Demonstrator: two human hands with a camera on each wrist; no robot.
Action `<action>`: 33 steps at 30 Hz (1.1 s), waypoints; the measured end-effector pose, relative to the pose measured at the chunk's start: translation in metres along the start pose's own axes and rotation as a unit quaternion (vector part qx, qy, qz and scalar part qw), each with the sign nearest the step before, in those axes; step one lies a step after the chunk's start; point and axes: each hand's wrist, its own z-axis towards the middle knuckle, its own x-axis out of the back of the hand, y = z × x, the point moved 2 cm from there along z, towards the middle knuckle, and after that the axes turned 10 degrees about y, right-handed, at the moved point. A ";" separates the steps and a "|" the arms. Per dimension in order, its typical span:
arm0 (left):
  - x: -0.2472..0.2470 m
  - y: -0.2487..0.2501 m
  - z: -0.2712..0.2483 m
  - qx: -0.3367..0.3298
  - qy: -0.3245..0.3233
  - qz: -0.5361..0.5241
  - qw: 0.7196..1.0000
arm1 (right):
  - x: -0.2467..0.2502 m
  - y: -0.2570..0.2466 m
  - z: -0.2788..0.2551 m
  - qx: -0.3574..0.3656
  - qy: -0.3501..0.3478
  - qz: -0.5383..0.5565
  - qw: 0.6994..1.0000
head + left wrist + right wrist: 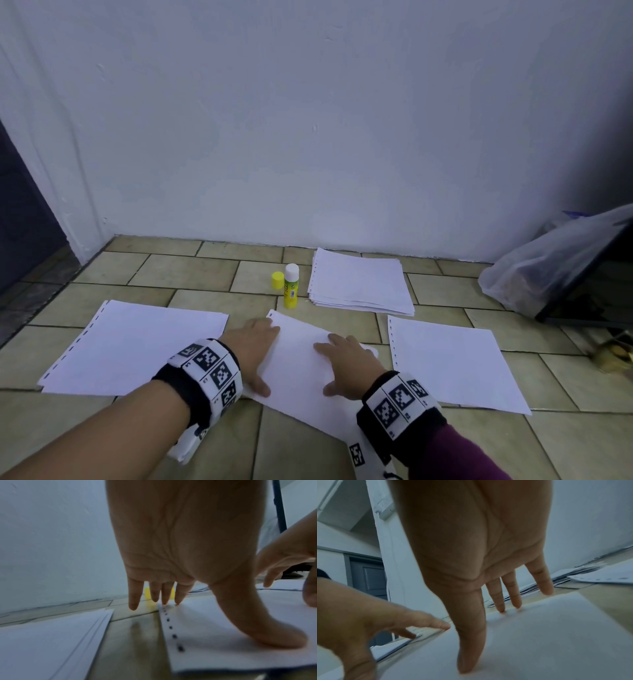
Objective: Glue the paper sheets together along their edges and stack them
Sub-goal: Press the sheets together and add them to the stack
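Observation:
A white sheet point(301, 373) with a punched left edge point(173, 632) lies slanted on the tiled floor in front of me. My left hand point(255, 349) rests flat on its left edge, fingers straight, thumb point(267, 632) pressed on the paper. My right hand point(346, 363) lies flat on the sheet's point(547, 635) middle, fingers spread. An uncapped green-yellow glue stick point(291, 286) stands upright just beyond the sheet, its yellow cap point(277, 280) beside it. Paper lies to the left point(137, 346), to the right point(452, 363), and as a stack point(359, 281) by the wall.
A white wall point(308, 120) closes the far side. A clear plastic bag point(534, 270) and a dark slanted frame point(582, 274) sit at the right. A dark doorway point(20, 212) opens at the left. Bare tiles point(294, 448) show near me.

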 end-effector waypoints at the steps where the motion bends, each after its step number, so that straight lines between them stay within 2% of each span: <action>1: -0.002 -0.002 -0.001 -0.006 -0.016 0.000 1.000 | 0.001 0.004 0.000 -0.006 0.006 0.003 1.000; 4: -0.008 -0.007 -0.003 -0.010 -0.033 0.003 0.999 | 0.000 0.017 -0.003 -0.035 0.010 0.011 0.999; 8: -0.009 -0.005 -0.007 0.001 -0.040 0.003 0.999 | -0.004 0.036 -0.013 -0.073 -0.045 0.025 0.996; 11: -0.009 -0.001 -0.008 0.000 -0.043 0.008 0.999 | -0.001 0.039 -0.016 -0.094 -0.030 0.039 0.994; 16: -0.009 0.000 -0.009 0.004 -0.045 0.012 0.999 | 0.003 0.034 -0.015 -0.076 0.022 0.055 0.995; 18: -0.009 0.001 -0.008 0.005 -0.046 0.014 0.999 | 0.007 0.034 -0.016 -0.064 0.037 0.102 0.992; 20: -0.011 0.001 -0.008 0.006 -0.047 0.013 0.999 | 0.015 0.036 -0.020 -0.058 0.056 0.207 0.975; 22: -0.014 -0.001 -0.007 0.007 -0.048 0.006 0.999 | 0.023 0.037 -0.025 -0.077 0.116 0.305 0.942; 24: -0.017 -0.004 -0.005 0.009 -0.048 -0.002 0.999 | 0.027 0.041 -0.031 -0.107 0.186 0.344 0.914; 25: -0.019 -0.005 -0.004 0.010 -0.048 -0.007 0.999 | 0.027 0.042 -0.033 -0.115 0.199 0.342 0.911; 29: -0.022 -0.005 -0.002 0.016 -0.054 -0.018 0.998 | 0.019 0.043 -0.039 -0.089 0.112 0.322 0.936; 33: -0.017 -0.004 -0.001 0.018 -0.075 -0.024 0.997 | 0.024 0.060 -0.044 -0.094 0.126 0.296 0.942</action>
